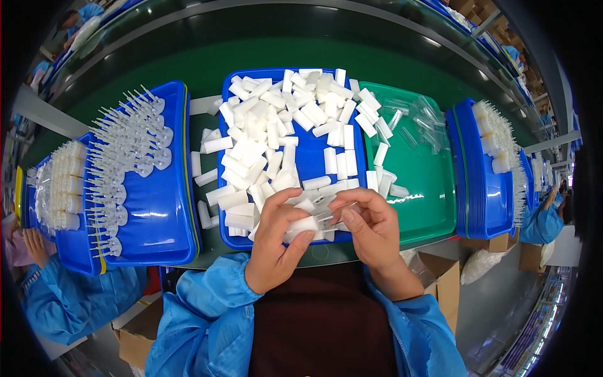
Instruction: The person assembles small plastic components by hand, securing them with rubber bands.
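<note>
My left hand [279, 232] pinches a white block [303, 226], my right hand [372, 227] a clear plastic piece [325, 217], nearly together. I'd judge this one unfinished, plenty left: loose blocks [251, 151] heap the middle tray [311, 151] ahead; clear tubes [430, 129] lie in the green tray [421, 195] rightward; stemmed pieces [129, 135] part-fill the blue tray [157, 217] leftward.

One central blue tray [314, 151] and one green tray [424, 207] sit on a single counter [204, 60], with dozens of white blocks [257, 113], too heaped to count exactly. Several clear tubes [430, 129] lie in the green tray, their overlap hiding the exact figure, while dozens of stemmed clear pieces [138, 132] crowd one left-hand blue tray [157, 217]. To the right is one stack of blue trays [468, 182], its layers too fine to number; at least two cardboard boxes [445, 286] show below.
</note>
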`<act>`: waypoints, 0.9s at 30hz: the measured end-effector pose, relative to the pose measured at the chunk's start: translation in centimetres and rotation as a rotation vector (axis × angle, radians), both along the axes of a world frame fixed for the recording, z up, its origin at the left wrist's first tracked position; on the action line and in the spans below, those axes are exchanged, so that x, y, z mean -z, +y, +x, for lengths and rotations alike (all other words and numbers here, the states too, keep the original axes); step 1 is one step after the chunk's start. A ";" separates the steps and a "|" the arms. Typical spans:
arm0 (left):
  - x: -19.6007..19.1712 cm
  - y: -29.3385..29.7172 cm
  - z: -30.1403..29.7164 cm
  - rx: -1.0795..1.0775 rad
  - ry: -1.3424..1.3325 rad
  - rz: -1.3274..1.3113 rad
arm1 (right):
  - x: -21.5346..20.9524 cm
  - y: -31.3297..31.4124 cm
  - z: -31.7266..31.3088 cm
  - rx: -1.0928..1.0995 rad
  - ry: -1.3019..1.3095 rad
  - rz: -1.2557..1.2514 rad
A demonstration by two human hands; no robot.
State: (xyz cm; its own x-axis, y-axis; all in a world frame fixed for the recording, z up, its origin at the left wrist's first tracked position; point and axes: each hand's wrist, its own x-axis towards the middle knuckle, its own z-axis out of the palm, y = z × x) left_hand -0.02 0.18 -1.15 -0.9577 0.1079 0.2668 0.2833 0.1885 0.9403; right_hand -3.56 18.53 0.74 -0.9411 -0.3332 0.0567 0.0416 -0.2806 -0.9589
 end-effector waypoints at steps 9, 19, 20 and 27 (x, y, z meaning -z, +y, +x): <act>-0.3 0.1 -0.1 -0.038 -0.028 0.031 | 1.1 -0.3 0.2 0.005 -0.050 -0.148; 0.0 -0.2 -0.1 -0.051 -0.018 0.046 | 1.1 -0.9 0.5 0.045 0.040 0.001; 0.0 -0.2 -0.1 -0.052 -0.018 0.047 | 1.1 -0.9 0.6 0.044 0.040 0.001; -0.5 -0.1 0.1 -0.052 -0.068 0.108 | 1.2 -1.4 0.8 0.070 0.089 -0.079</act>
